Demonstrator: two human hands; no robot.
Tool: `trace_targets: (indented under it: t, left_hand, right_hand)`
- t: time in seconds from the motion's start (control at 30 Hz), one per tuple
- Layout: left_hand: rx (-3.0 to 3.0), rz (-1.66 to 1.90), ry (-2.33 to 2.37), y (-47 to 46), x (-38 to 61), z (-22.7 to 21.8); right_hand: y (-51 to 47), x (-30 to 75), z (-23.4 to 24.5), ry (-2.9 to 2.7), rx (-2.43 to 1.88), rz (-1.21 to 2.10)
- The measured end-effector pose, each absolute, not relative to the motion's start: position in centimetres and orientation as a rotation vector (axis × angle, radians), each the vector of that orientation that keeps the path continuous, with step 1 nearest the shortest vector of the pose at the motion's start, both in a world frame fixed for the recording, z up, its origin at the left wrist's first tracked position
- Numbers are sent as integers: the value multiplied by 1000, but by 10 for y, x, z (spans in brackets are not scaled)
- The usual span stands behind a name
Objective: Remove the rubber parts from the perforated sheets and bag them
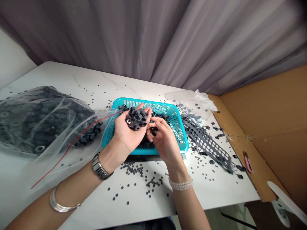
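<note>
My left hand [128, 132] is palm up over a teal plastic basket [180, 127], cupped around a heap of small black rubber rings [136, 118]. My right hand [163, 139] sits just right of it, over the basket, fingers curled on one or two of the same black rings [153, 130]. More rings lie in the basket beneath both hands. A metal watch and a bangle are on my left arm, a pearl bracelet on my right wrist.
A large clear zip bag [35, 118] full of black rings lies left, its mouth by the basket. A punched black rubber strip [206, 140] lies right. Small black dots [144, 179] litter the white table. A cardboard box [268, 127] stands far right, grey curtain behind.
</note>
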State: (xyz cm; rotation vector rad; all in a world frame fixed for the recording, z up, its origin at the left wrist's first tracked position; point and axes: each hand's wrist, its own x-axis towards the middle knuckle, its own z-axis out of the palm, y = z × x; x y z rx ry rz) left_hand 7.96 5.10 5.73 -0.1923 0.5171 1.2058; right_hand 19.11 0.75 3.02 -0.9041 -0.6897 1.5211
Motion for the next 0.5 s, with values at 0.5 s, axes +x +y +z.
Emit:
trace_targets:
  t: [0.5]
  left_hand:
    - [-109,1083,606,47,81,57]
  right_hand:
    - [4,193,29,-1115,-1265,1075]
